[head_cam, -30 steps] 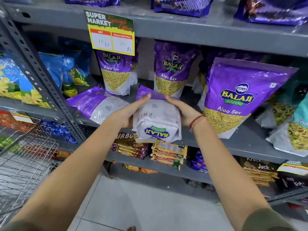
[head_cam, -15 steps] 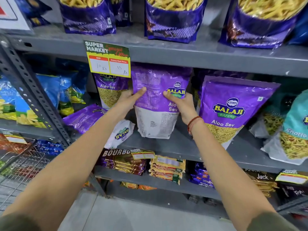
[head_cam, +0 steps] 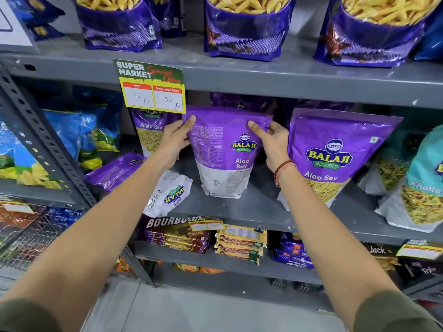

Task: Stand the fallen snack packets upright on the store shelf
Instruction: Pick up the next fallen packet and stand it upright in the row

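Observation:
A purple Aloo Sev packet [head_cam: 223, 154] stands upright on the grey middle shelf [head_cam: 251, 212], back side facing me. My left hand [head_cam: 173, 140] grips its upper left edge and my right hand [head_cam: 273, 142] grips its upper right edge. A second purple packet [head_cam: 141, 178] lies flat on the shelf to the left, its white end hanging over the front edge under my left forearm. Another Aloo Sev packet [head_cam: 333, 159] stands upright to the right, and one more [head_cam: 149, 133] stands behind my left hand.
A yellow price sign [head_cam: 152, 88] hangs from the shelf above, just over the held packet. Teal packets [head_cam: 422, 188] lean at the far right, blue ones [head_cam: 81, 137] at the left. Biscuit packs [head_cam: 177, 236] fill the lower shelf. A wire basket [head_cam: 26, 240] sits at lower left.
Both hands lifted the packet from lying flat at the shelf's front edge, turned it upright and set it further back on the shelf. The view tilted upward.

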Demonstrator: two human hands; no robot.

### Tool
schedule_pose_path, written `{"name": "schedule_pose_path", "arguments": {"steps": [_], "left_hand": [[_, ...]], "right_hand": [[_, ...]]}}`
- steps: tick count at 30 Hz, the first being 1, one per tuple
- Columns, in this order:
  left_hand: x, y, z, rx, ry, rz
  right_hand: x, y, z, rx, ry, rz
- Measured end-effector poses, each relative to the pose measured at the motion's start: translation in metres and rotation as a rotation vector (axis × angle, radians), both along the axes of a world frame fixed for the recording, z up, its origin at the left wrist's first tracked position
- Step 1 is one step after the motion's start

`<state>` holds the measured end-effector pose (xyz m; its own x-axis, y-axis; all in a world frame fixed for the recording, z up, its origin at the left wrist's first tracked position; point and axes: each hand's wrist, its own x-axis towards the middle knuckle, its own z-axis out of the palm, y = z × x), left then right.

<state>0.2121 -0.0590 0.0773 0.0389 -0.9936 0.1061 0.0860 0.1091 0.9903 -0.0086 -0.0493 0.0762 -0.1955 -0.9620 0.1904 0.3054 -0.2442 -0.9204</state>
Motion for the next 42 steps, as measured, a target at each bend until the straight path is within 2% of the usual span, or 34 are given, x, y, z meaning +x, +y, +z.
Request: {"name": "schedule_pose_path", "arguments": {"steps": [2,5,7,9,13,17,20,23,25,27,30,33,37,40,42], "left_hand": [[-0.002,-0.002,-0.004,-0.003,0.058,0.047],[-0.014,0.014,-0.031,-0.07,0.031,0.253],[-0.03,0.041,-0.065,-0.123,-0.053,0.416],[-0.05,0.07,-0.098,-0.151,-0.19,0.482],[-0.092,0.1,-0.142,-0.019,-0.372,0.276],[-0.115,0.104,-0.151,0.019,-0.46,0.164],[-0.116,0.099,-0.154,0.057,-0.463,0.106],[-0.105,0.081,-0.155,-0.042,-0.371,0.117],[-0.097,0.073,-0.149,-0.115,-0.252,0.11],[-0.088,0.064,-0.138,-0.109,-0.243,0.109],[-0.065,0.037,-0.127,0.072,-0.425,0.056],[-0.036,0.0,-0.122,0.169,-0.576,-0.175],[-0.01,-0.027,-0.089,0.142,-0.836,-0.395],[-0.009,-0.037,-0.072,0.099,-0.952,-0.269],[-0.005,-0.039,-0.074,0.106,-0.904,-0.216]], "right_hand": [[-0.003,-0.002,-0.004,0.012,-0.015,0.02],[-0.006,0.0,-0.022,0.06,0.112,0.073],[-0.006,0.002,-0.043,0.114,0.158,0.11],[-0.004,0.003,-0.063,0.156,0.173,0.15],[0.002,0.006,-0.078,0.194,0.254,0.172],[0.009,0.024,-0.079,0.177,0.371,0.06],[0.021,0.05,-0.082,0.093,0.569,-0.071],[0.032,0.068,-0.087,0.054,0.691,-0.116],[0.035,0.074,-0.087,0.076,0.668,-0.103],[0.035,0.076,-0.089,0.067,0.621,-0.06],[0.024,0.064,-0.09,0.073,0.489,-0.102],[0.006,0.035,-0.089,0.141,0.447,-0.16],[-0.011,-0.007,-0.094,0.195,0.528,0.038],[-0.018,-0.029,-0.098,0.191,0.492,0.181],[-0.019,-0.036,-0.101,0.202,0.446,0.214]]}}
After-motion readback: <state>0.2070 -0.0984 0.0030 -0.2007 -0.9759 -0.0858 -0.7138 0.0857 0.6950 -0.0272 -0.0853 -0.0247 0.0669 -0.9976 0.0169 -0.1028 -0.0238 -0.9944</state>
